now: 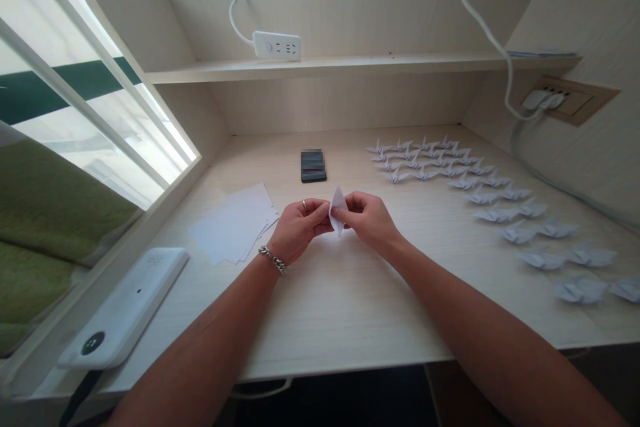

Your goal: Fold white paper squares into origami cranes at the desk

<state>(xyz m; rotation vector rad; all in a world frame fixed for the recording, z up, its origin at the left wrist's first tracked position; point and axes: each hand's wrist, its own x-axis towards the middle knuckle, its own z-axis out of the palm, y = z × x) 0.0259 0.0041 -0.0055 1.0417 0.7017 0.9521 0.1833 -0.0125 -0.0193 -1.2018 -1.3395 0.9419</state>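
A folded white paper piece (pixel 338 211) stands nearly upright, its long axis running toward the phone (pixel 313 167) just beyond it. The fingers of the left hand (pixel 299 227) and right hand (pixel 370 219) pinch it from either side, equally near. Loose paper sheets (pixel 233 223) lie left of the phone; rows of origami cranes (pixel 450 173) lie right of it.

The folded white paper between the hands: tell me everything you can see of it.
The folded paper is white, thin and matte, creased into a narrow shape with a point at the top and another at the bottom. It stands nearly upright, tilted slightly, above the desk without touching it. The left hand and right hand pinch it from either side, and their fingers hide part of it, so its full shape cannot be seen.
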